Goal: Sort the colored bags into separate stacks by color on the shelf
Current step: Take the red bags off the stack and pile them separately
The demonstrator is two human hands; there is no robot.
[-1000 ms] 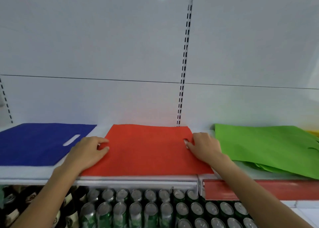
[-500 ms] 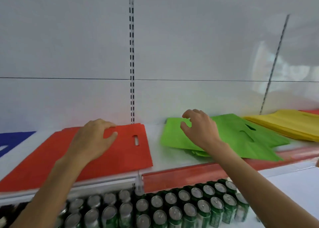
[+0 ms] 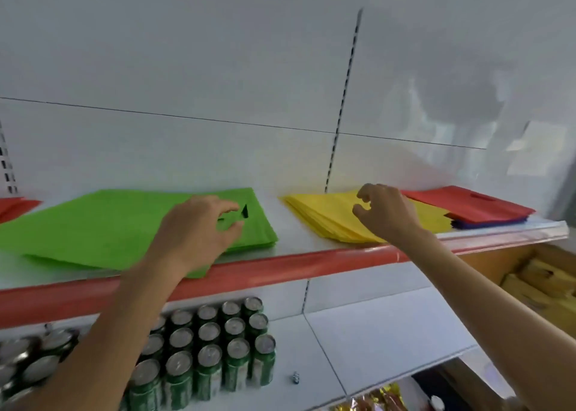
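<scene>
The white metal shelf with a red front strip (image 3: 280, 269) carries four groups of bags. A corner of red fabric bags (image 3: 14, 206) shows at the far left, followed by a stack of flat green fabric bags (image 3: 93, 227) and a stack of flat yellow fabric bags (image 3: 324, 214). At the far right, a flat red fabric bag with a slot handle (image 3: 467, 208) lies on top of dark blue fabric bags (image 3: 492, 223). The left hand (image 3: 199, 228) is over the handle end of the green stack, fingers loosely spread and holding nothing; whether it touches the top bag cannot be determined. The right hand (image 3: 386, 216) is above the yellow stack, fingers loosely curled with the thumb apart, also holding nothing. The step in hand appears to be a reach toward the mixed pile at the right. To do it well, pinch only the top red bag at its slot, lift it clear without dragging the blue bags beneath, and steady the neighbouring stack with the free hand. The white lower shelf (image 3: 374, 342) holds upright green drink cans (image 3: 205, 367) in rows. The brown cardboard box (image 3: 486, 262) at lower right holds yellowish packs that cannot be identified.
</scene>
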